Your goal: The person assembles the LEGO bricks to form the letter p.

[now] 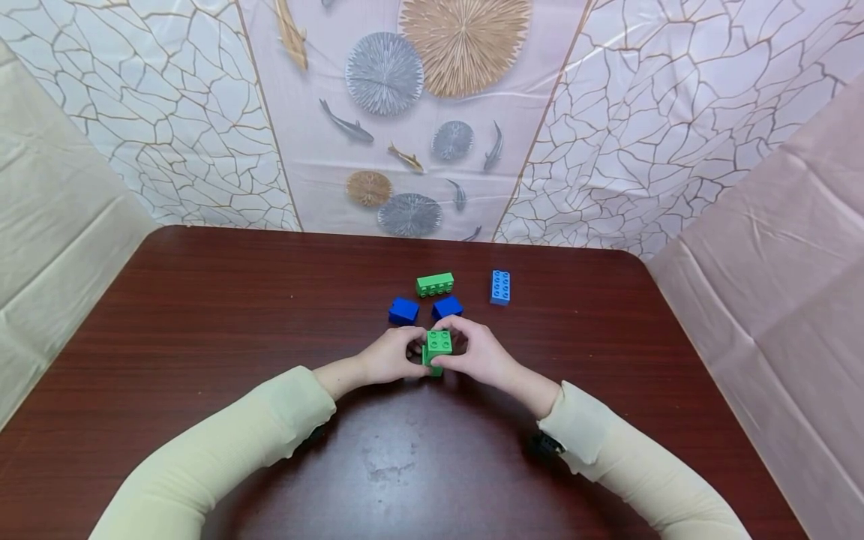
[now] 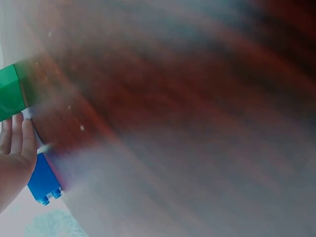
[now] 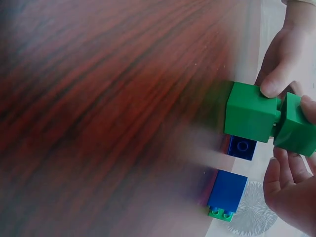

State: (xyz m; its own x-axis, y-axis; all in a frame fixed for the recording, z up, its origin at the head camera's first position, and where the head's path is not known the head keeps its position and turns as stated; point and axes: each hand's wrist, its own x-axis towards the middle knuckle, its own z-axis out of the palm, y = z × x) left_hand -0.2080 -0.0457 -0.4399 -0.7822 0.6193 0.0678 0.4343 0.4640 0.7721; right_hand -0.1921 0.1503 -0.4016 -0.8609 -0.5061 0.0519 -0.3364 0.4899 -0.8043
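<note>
Two green toy building bricks are between my hands over the table. My left hand (image 1: 388, 356) holds the lower green brick (image 3: 249, 113), its thumb on one side. With thumb and fingers, my right hand (image 1: 481, 352) pinches the upper green brick (image 1: 439, 341), whose studs face up. In the right wrist view the lower brick's studs show in a narrow gap between the two, so they are not pressed fully together. The left wrist view catches only part of a green brick (image 2: 10, 94) at its edge, with fingertips against it.
Just beyond my hands lie two dark blue bricks, a left one (image 1: 403, 311) and a right one (image 1: 448, 307). Behind them a green brick (image 1: 435, 285) lies on its side. A lighter blue brick (image 1: 500, 287) sits to the right, studs up. A patterned backdrop (image 1: 385, 142) borders the brown table (image 1: 202, 322).
</note>
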